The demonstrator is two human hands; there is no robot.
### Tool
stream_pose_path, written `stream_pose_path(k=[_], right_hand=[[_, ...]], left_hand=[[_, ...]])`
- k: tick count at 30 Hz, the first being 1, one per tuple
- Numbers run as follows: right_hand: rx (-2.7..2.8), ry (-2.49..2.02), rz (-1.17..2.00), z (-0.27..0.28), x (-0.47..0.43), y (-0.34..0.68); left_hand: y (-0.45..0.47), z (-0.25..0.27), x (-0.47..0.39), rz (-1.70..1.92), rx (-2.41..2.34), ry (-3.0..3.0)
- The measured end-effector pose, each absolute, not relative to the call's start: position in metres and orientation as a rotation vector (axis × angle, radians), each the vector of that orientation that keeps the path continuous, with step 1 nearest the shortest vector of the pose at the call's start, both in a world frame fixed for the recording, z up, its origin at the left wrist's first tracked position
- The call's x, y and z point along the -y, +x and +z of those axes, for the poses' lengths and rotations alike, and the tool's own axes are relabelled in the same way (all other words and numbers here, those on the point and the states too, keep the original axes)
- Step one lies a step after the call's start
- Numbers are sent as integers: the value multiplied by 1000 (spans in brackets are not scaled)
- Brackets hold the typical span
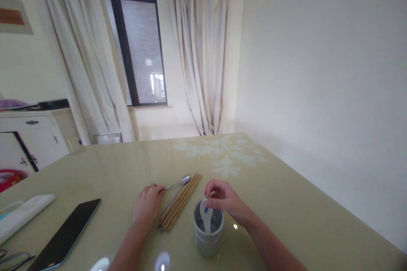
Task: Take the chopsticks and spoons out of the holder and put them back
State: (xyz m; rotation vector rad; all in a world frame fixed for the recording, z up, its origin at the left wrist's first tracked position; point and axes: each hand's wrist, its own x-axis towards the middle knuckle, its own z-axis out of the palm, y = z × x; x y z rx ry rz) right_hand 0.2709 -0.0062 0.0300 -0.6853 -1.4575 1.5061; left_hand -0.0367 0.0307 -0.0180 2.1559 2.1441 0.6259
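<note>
My right hand (pixel 227 199) pinches the bowl end of a white ceramic soup spoon (pixel 206 220) marked with a small blue pattern. The spoon stands handle down in a grey-white cylindrical utensil holder (pixel 208 243) with small holes in its bottom. My left hand (pixel 146 204) rests on the table, its fingers closed around the handle end of a long metal spoon (pixel 185 179). A bundle of wooden chopsticks (pixel 181 205) lies slantwise between my left hand and the holder. Beside the chopsticks runs another thin metal handle, partly hidden.
The glossy greenish table (pixel 305 220) meets a white wall on the right. At the left lie a dark phone or tablet (pixel 68 235), a long white object (pixel 27 216) and eyeglasses (pixel 15 258). Behind stand a white cabinet (pixel 51 135), curtains (pixel 203 51) and a window.
</note>
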Motion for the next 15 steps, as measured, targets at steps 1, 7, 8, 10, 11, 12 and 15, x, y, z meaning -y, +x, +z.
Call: stream_pose_path(k=[1,7,8,10,11,12,15], right_hand=[[1463,-683,1496,30,6,271],[1472,-682,1420,35,9,270],[1478,-686,1416,35,9,270],[1500,-689,1393,36,9,270],[1516,-687,1370,37,9,271],[1535,-684,1341,37,9,271],[1601,-671,1247,38,7,273]], left_hand=[[-37,-18,-31,631,-2139,2153],[-39,-22,-32,641,-2134,2129],[-40,-23,-33,646,-2132,2125],[-41,-26,-35,664,-2124,2112],[-42,-27,-36,673,-2120,2105],[-43,-29,-36,682,-2116,2100],[-44,-32,-38,696,-2114,2090]])
